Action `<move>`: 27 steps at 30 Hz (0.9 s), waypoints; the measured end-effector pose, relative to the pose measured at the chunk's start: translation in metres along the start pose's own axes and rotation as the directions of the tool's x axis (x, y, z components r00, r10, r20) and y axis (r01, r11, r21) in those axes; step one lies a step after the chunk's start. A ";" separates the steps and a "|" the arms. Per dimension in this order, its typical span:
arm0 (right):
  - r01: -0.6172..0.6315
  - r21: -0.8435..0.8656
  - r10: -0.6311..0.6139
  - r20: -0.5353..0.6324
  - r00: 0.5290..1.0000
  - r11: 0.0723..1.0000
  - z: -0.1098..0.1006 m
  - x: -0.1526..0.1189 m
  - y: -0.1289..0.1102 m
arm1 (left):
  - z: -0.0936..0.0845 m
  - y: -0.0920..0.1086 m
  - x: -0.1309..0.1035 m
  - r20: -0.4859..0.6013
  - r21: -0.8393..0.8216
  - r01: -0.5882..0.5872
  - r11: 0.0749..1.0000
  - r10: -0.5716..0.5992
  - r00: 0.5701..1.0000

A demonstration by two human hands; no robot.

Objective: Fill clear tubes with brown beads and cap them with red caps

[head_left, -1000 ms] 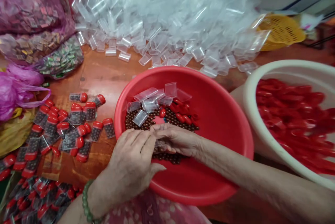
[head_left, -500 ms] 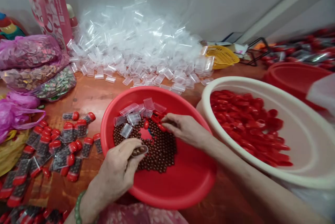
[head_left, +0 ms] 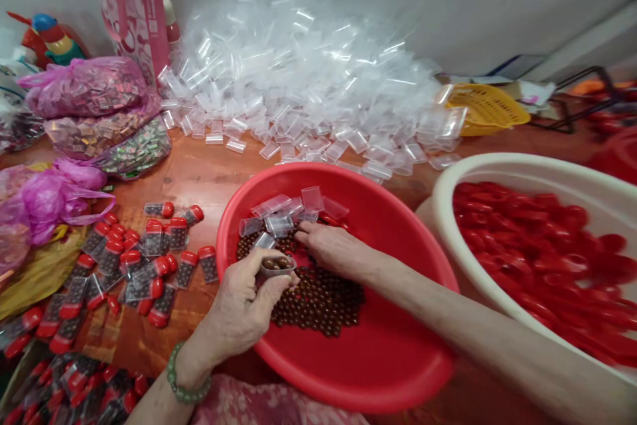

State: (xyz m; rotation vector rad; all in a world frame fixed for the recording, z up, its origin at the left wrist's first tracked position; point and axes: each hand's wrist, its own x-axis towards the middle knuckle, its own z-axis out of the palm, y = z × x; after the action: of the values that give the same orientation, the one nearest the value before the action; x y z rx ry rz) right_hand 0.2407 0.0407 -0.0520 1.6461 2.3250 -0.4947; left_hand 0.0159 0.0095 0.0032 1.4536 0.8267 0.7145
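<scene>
My left hand (head_left: 249, 299), with a green bead bracelet (head_left: 186, 375) at the wrist, is closed around a clear plastic container (head_left: 279, 269) above the near left part of the red basin (head_left: 398, 359). Brown balls show in its open mouth, which tilts toward me. My right hand (head_left: 328, 246) reaches into the basin with its fingers bent down beside the loose clear containers (head_left: 279, 225). Its fingertips are partly hidden, and what they hold cannot be made out. Small brown balls (head_left: 318, 302) cover the basin floor below both hands. A few red caps (head_left: 328, 219) lie behind my right hand.
Clear containers (head_left: 308, 93) are heaped along the wall. At right stands a cream basin (head_left: 448, 213) of red caps (head_left: 537, 246). Filled, red-capped containers (head_left: 154, 239) lie at left, near purple bags (head_left: 94, 93). A yellow basket (head_left: 490, 110) sits at the back.
My right hand has shifted from the red caps toward the clear containers, nearer my left hand. The held container's mouth now faces me more. The view has swung left.
</scene>
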 end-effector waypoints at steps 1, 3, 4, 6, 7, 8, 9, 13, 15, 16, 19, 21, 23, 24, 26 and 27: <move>0.015 -0.023 -0.015 0.008 1.000 1.000 0.002 0.001 0.000 | 0.000 0.000 0.000 0.005 -0.038 0.026 0.999 -0.025 1.000; 0.040 -0.060 -0.039 0.020 0.999 0.997 0.005 0.003 0.000 | 0.000 0.000 0.002 0.009 -0.117 0.071 0.991 -0.070 0.998; 0.054 -0.073 -0.053 0.025 0.998 0.996 0.006 0.003 0.000 | 0.000 0.000 0.003 0.012 -0.158 0.090 0.983 -0.089 0.996; 0.084 -0.088 -0.082 0.032 0.996 0.993 0.005 0.003 0.001 | -0.001 0.000 0.005 0.015 -0.235 0.115 0.965 -0.115 0.993; 0.100 -0.088 -0.097 0.034 0.995 0.991 0.004 0.003 0.001 | -0.001 0.000 0.005 0.018 -0.263 0.121 0.957 -0.120 0.993; 0.113 -0.082 -0.110 0.035 0.993 0.990 0.004 0.003 0.002 | -0.001 0.001 0.006 0.023 -0.285 0.123 0.951 -0.121 0.992; 0.121 -0.072 -0.119 0.034 0.992 0.990 0.003 0.003 0.002 | -0.002 0.001 0.006 0.032 -0.310 0.127 0.942 -0.123 0.992; 0.095 0.020 -0.095 0.006 0.995 0.995 0.006 0.005 0.004 | -0.005 0.005 0.007 0.065 -0.458 0.146 0.877 -0.131 0.989; 0.062 0.110 -0.059 -0.032 0.998 0.992 0.007 0.005 0.005 | -0.006 0.008 0.006 0.096 -0.506 0.154 0.849 -0.122 0.988; 0.049 0.167 -0.040 -0.058 0.997 0.985 0.006 0.004 0.005 | -0.007 0.010 0.007 0.105 -0.508 0.158 0.847 -0.122 0.987; 0.041 0.359 0.012 -0.143 0.990 0.933 0.000 -0.005 0.007 | -0.007 0.013 0.007 0.104 -0.443 0.186 0.877 -0.156 0.982; 0.062 0.469 0.031 -0.186 0.982 0.881 -0.008 -0.017 0.007 | -0.006 0.015 0.008 0.126 -0.406 0.210 0.890 -0.173 0.977; 0.080 0.707 0.106 -0.216 0.971 0.703 -0.015 -0.029 0.003 | -0.004 0.016 0.007 0.158 -0.420 0.222 0.880 -0.170 0.973; 0.087 0.844 0.174 -0.209 0.962 0.529 -0.019 -0.035 -0.001 | -0.003 0.016 0.007 0.162 -0.431 0.223 0.874 -0.168 0.972; 0.112 0.990 0.309 -0.132 0.942 0.083 -0.024 -0.044 -0.009 | -0.001 0.017 0.005 0.169 -0.444 0.229 0.866 -0.170 0.971; 0.129 0.987 0.350 -0.087 0.933 -0.098 -0.027 -0.047 -0.014 | 0.000 0.018 0.005 0.175 -0.442 0.237 0.865 -0.175 0.969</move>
State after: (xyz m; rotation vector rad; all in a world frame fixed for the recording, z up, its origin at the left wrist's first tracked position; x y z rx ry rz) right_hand 0.2430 0.0066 -0.0075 2.5339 1.6757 -2.7160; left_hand 0.0200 0.0132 0.0209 0.9532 0.6439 0.5947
